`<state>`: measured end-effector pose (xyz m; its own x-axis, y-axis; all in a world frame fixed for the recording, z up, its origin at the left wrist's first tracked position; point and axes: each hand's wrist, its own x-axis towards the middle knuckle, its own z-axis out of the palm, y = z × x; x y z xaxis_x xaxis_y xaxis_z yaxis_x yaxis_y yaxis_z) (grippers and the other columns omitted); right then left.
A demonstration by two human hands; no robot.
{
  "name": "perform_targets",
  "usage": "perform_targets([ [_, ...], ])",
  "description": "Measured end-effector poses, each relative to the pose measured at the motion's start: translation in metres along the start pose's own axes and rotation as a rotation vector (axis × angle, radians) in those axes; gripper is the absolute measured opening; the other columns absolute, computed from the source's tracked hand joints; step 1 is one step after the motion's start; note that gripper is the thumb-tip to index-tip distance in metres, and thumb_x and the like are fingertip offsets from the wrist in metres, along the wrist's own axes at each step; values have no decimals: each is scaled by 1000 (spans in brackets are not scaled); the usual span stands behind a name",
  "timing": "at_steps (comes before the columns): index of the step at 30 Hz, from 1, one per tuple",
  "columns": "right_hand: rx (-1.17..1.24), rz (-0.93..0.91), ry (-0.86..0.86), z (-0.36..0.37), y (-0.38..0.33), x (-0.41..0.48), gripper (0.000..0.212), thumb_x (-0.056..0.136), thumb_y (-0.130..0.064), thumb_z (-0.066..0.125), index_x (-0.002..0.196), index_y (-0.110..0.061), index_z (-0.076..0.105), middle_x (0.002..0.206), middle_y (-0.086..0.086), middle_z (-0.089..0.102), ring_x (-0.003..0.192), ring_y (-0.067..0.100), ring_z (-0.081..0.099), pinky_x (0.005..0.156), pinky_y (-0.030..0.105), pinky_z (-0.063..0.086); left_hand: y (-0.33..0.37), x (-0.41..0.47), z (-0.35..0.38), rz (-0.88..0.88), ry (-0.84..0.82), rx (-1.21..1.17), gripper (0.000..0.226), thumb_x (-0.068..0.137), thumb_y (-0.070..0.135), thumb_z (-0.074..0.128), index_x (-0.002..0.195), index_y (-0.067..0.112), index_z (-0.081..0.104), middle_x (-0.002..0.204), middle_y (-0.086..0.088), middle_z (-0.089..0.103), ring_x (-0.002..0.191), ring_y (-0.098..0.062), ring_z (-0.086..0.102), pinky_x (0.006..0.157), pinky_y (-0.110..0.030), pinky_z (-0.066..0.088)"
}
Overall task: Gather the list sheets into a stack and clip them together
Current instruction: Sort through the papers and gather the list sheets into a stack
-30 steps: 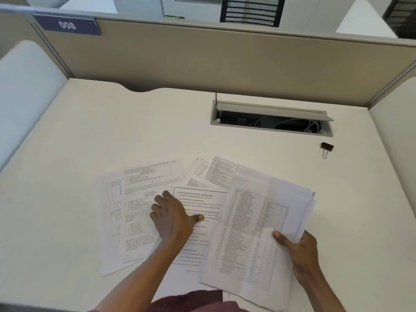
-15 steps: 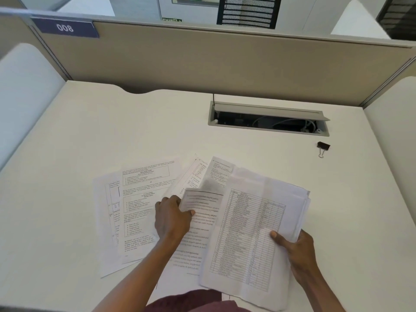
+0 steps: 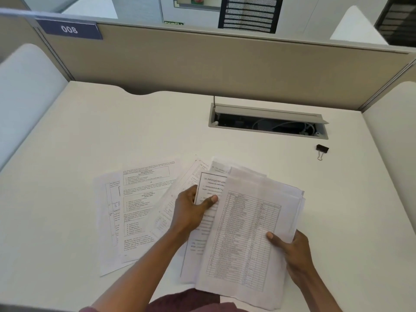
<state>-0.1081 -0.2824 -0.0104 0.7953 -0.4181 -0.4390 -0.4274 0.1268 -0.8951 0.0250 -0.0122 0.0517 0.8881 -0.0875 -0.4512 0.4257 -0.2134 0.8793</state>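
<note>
Beige partition behind a white table: both your hands on printed sheets, nearer you than the cable hatch.

Your right hand grips the stack at its right edge, thumb on the ruled list on top and fingers curled beneath. The stack lies on your side of the hatch, its near end past the table's edge. Your left hand pinches a framed sheet at its left edge, thumb on top and fingers hidden under the paper. This sheet tucks under the stack's left side. Loose sheets lie fanned flat, toward you and left of the hatch. The black binder clip sits just below the hatch's right end, apart from all the paper.
</note>
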Motion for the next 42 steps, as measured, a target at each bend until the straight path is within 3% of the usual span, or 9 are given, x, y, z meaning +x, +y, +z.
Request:
perform_targets([
  [6, -35, -21, 72, -3, -3, 8, 56, 77, -8, 89, 128, -14, 69, 114, 0, 81, 101, 17, 79, 78, 31, 65, -6, 16, 41, 11, 58, 45, 21, 96, 35, 81, 110, 20, 78, 104, 9, 84, 91, -6, 81, 83, -35, 67],
  [9, -69, -26, 98, 3, -9, 19, 58, 79, -8, 90, 132, -14, 67, 120, 0, 78, 107, 19, 75, 90, 43, 61, -10, 31, 56, 21, 183, 349, 33, 96, 52, 72, 110, 21, 73, 111, 6, 75, 108, -19, 70, 91, -46, 63],
  [12, -110, -25, 114, 11, -14, 29, 59, 79, -12, 92, 132, -17, 66, 121, -3, 75, 107, 15, 72, 91, 41, 59, -5, 38, 66, 39, 251, 684, 48, 103, 53, 60, 125, 11, 66, 133, -8, 57, 128, -29, 47, 111, -45, 44],
  [17, -212, -16, 151, 21, -12, 43, 58, 79, -18, 93, 129, -19, 64, 118, -4, 72, 108, 23, 70, 92, 43, 57, -4, 45, 71, 8, 233, 704, 67, 102, 62, 55, 136, 5, 56, 145, -16, 45, 136, -34, 41, 115, -50, 40],
  [26, -344, -11, 202, 29, -13, 47, 55, 78, -24, 94, 122, -16, 61, 115, 0, 70, 108, 29, 67, 95, 47, 57, 5, 56, 72, -81, 231, 658, 98, 79, 79, 73, 140, 6, 47, 140, -13, 63, 134, -35, 51, 116, -50, 37],
  [29, -370, -21, 207, 32, -17, 44, 52, 79, -26, 93, 117, -21, 58, 111, -1, 67, 107, 29, 65, 94, 46, 56, 2, 60, 70, -147, 178, 571, 82, 78, 66, 85, 131, 11, 56, 130, -9, 68, 134, -35, 49, 117, -50, 37],
  [34, -466, -41, 252, 41, -17, 39, 53, 80, -37, 91, 116, -17, 57, 113, 2, 68, 110, 32, 66, 94, 48, 56, -4, 59, 61, -36, 214, 539, 37, 87, 45, 84, 116, 23, 78, 98, 3, 61, 123, -31, 49, 99, -40, 42],
  [37, -562, -60, 255, 51, -14, 35, 58, 81, -38, 90, 121, -12, 57, 120, 10, 69, 112, 35, 66, 93, 46, 55, -5, 59, 56, 32, 283, 707, 46, 87, 49, 81, 125, 23, 79, 127, -3, 59, 136, -30, 38, 113, -43, 34],
  [42, -589, -51, 219, 70, -9, 33, 55, 82, -32, 89, 123, -11, 59, 120, 8, 70, 112, 33, 67, 95, 46, 56, -7, 69, 31, -21, 271, 785, 40, 87, 50, 81, 117, 25, 82, 172, -16, 31, 166, -39, 1, 134, -57, 0],
])
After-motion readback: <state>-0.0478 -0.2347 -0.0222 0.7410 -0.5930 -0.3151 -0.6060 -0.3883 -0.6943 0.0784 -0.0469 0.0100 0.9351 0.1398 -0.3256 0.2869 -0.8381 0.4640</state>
